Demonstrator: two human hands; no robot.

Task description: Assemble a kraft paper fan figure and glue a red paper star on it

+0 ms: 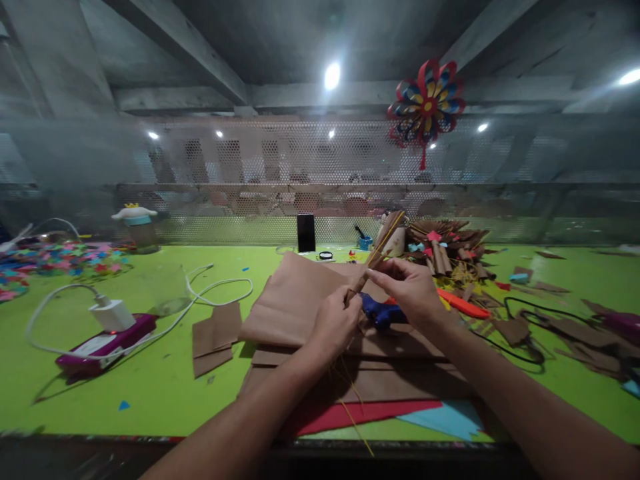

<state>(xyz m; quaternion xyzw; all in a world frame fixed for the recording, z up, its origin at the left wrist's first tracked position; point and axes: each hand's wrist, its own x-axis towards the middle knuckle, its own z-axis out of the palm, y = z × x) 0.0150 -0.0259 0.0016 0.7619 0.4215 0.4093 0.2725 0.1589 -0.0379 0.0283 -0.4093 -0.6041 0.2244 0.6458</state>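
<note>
A narrow rolled bundle of brown paper (pixel 379 252) with yellow strands slants upward over the middle of the table. Fingers of my left hand (pixel 339 319) are wrapped round its lower part. My right hand (pixel 411 285) pinches the bundle a little higher, from the right side. Beneath both hands lie stacked sheets of brown paper (pixel 285 300), with red paper (pixel 365 415) and light blue paper (pixel 445 419) showing at the front. A dark blue tool (pixel 383 312) rests on the stack, partly behind my right hand. Thin yellow strands hang below my left hand.
On the green table (pixel 170 393), a purple power strip (pixel 107 343) with a white charger and cable is at left. Small brown pieces (pixel 217 335) lie beside the stack. A phone (pixel 306 233) stands at the back. Paper bundles (pixel 445 250), an orange tool (pixel 464 303) and black cable are right.
</note>
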